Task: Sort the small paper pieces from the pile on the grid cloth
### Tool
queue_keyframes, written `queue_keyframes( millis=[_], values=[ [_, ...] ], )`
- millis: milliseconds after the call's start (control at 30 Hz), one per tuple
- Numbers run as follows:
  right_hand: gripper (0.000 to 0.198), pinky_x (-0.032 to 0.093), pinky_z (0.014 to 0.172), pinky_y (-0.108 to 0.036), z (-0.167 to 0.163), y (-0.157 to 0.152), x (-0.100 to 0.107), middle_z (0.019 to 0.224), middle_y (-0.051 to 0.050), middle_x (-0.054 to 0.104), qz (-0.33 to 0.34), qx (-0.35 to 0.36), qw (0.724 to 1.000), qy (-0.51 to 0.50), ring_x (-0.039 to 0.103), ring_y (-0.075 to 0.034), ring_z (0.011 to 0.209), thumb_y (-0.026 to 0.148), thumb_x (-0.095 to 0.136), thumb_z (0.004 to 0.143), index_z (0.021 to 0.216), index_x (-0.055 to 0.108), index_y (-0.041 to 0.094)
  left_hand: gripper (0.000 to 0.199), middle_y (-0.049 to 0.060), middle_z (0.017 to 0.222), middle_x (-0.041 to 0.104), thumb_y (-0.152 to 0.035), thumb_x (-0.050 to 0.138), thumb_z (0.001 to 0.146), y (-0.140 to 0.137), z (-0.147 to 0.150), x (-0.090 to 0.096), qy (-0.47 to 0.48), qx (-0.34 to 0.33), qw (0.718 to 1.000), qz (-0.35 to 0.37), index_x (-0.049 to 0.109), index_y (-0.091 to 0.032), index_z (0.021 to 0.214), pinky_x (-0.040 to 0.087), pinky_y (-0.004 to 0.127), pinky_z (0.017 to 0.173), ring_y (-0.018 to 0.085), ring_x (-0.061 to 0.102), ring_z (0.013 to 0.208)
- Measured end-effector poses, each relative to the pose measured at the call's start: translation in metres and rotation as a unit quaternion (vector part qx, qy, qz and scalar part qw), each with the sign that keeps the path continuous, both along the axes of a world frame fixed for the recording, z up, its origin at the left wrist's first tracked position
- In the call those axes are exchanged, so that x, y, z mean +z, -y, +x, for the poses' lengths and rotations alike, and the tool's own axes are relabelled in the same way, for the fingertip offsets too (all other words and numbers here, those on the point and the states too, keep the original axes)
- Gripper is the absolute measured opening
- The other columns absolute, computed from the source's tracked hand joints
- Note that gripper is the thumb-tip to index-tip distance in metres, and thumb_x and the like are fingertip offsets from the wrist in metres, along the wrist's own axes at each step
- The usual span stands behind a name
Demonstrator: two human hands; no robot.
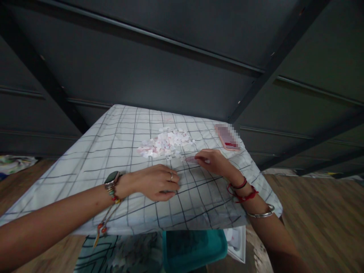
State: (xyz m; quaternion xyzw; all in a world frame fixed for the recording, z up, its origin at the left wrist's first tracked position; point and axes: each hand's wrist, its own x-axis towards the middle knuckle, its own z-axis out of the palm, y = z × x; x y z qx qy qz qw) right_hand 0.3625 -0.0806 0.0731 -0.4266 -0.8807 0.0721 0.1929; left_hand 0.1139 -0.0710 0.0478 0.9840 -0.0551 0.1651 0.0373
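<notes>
A heap of small white and pale pink pieces (pixel 166 143) lies on a white cloth with a dark grid pattern (pixel 93 159). My left hand (pixel 157 182) rests palm down on the cloth just in front of the heap, fingers curled over something dark that I cannot make out. It wears a ring, a watch and a beaded bracelet. My right hand (pixel 212 160) sits at the heap's right edge, its fingertips pinching a small pale pink piece (pixel 191 160). Red cords and a metal bangle circle that wrist.
A pink phone (pixel 226 137) lies on the cloth at the back right. A dark panelled wall with slanted beams stands behind. Below the cloth's front edge are a teal container (pixel 195 248) and a white box (pixel 237 242). Wooden floor lies on both sides.
</notes>
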Motion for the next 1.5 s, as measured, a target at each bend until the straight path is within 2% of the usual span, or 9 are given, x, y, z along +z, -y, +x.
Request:
queue_keyframes(
  millis=[133, 300, 433, 567, 767, 1133, 1300, 1433, 1500],
  values=[
    [0.009, 0.038, 0.058, -0.020, 0.0016, 0.0011, 0.0022, 0.067, 0.001, 0.059, -0.035, 0.024, 0.999, -0.013, 0.051, -0.009, 0.059, 0.015, 0.052, 0.076, 0.078, 0.061, 0.017, 0.016, 0.004, 0.072, 0.057, -0.020, 0.039, 0.085, -0.0001, -0.0004, 0.0001, 0.001, -0.001, 1.000, 0.000, 0.054, -0.018, 0.081, 0.045, 0.029, 0.066, 0.016, 0.053, 0.069],
    [0.011, 0.037, 0.061, -0.022, 0.0010, 0.0000, 0.0005, 0.069, -0.001, 0.060, 0.007, 0.001, 1.000, -0.010, 0.050, -0.010, 0.061, 0.014, 0.050, 0.077, 0.078, 0.061, 0.017, 0.017, 0.004, 0.071, 0.056, -0.020, 0.038, 0.085, -0.0007, -0.0002, 0.0003, -0.008, -0.001, 1.000, 0.000, 0.054, -0.017, 0.081, 0.045, 0.029, 0.066, 0.016, 0.052, 0.068],
    [0.009, 0.037, 0.060, -0.021, 0.0015, -0.0003, -0.0012, 0.068, 0.000, 0.059, 0.001, 0.012, 1.000, -0.005, 0.050, -0.009, 0.060, 0.014, 0.052, 0.076, 0.078, 0.060, 0.017, 0.016, 0.004, 0.071, 0.056, -0.020, 0.039, 0.085, -0.0008, -0.0003, 0.0003, -0.007, -0.002, 1.000, -0.002, 0.054, -0.017, 0.080, 0.045, 0.029, 0.065, 0.016, 0.052, 0.068],
    [0.011, 0.037, 0.061, -0.022, 0.0019, -0.0001, -0.0002, 0.069, -0.002, 0.059, 0.029, -0.021, 0.999, -0.002, 0.050, -0.011, 0.063, 0.012, 0.049, 0.077, 0.077, 0.060, 0.016, 0.015, 0.004, 0.070, 0.056, -0.020, 0.039, 0.084, -0.0005, -0.0002, 0.0012, 0.003, -0.001, 1.000, -0.007, 0.054, -0.018, 0.080, 0.045, 0.029, 0.065, 0.016, 0.053, 0.068],
    [0.008, 0.037, 0.058, -0.020, 0.0014, 0.0028, 0.0050, 0.065, 0.001, 0.057, -0.024, 0.037, 0.999, -0.017, 0.049, -0.009, 0.058, 0.015, 0.051, 0.076, 0.077, 0.059, 0.017, 0.013, 0.004, 0.070, 0.057, -0.021, 0.042, 0.082, 0.0033, -0.0002, 0.0020, 0.010, -0.012, 1.000, -0.026, 0.054, -0.018, 0.080, 0.046, 0.028, 0.065, 0.015, 0.053, 0.068],
    [0.012, 0.037, 0.059, -0.021, 0.0024, 0.0029, 0.0044, 0.068, -0.001, 0.058, 0.025, 0.005, 1.000, 0.003, 0.050, -0.010, 0.061, 0.014, 0.049, 0.078, 0.076, 0.061, 0.017, 0.009, 0.004, 0.070, 0.058, -0.020, 0.045, 0.080, 0.0087, 0.0013, 0.0027, 0.010, -0.036, 0.998, -0.048, 0.054, -0.018, 0.079, 0.046, 0.028, 0.063, 0.016, 0.055, 0.069],
    [0.009, 0.037, 0.057, -0.021, 0.0058, 0.0017, 0.0038, 0.066, 0.001, 0.059, -0.013, 0.033, 0.999, -0.002, 0.049, -0.009, 0.057, 0.015, 0.052, 0.077, 0.075, 0.061, 0.018, 0.009, 0.003, 0.070, 0.058, -0.020, 0.045, 0.080, 0.0085, 0.0010, 0.0027, 0.023, -0.039, 0.997, -0.055, 0.054, -0.019, 0.079, 0.047, 0.028, 0.062, 0.015, 0.055, 0.068],
    [0.012, 0.037, 0.059, -0.022, 0.0095, -0.0018, 0.0002, 0.067, -0.001, 0.059, 0.040, -0.018, 0.999, 0.008, 0.049, -0.011, 0.061, 0.013, 0.049, 0.077, 0.072, 0.059, 0.017, 0.011, 0.004, 0.072, 0.058, -0.021, 0.043, 0.082, 0.0082, 0.0006, 0.0029, -0.002, -0.035, 0.998, -0.046, 0.054, -0.018, 0.082, 0.046, 0.029, 0.064, 0.016, 0.054, 0.070],
    [0.011, 0.037, 0.059, -0.022, 0.0093, -0.0016, 0.0004, 0.069, -0.002, 0.059, 0.050, -0.021, 0.999, -0.006, 0.049, -0.011, 0.061, 0.014, 0.049, 0.077, 0.073, 0.059, 0.016, 0.013, 0.004, 0.072, 0.058, -0.021, 0.042, 0.083, 0.0080, 0.0004, 0.0023, -0.015, -0.034, 0.998, -0.043, 0.054, -0.017, 0.083, 0.046, 0.029, 0.066, 0.016, 0.054, 0.072]
  ],
)
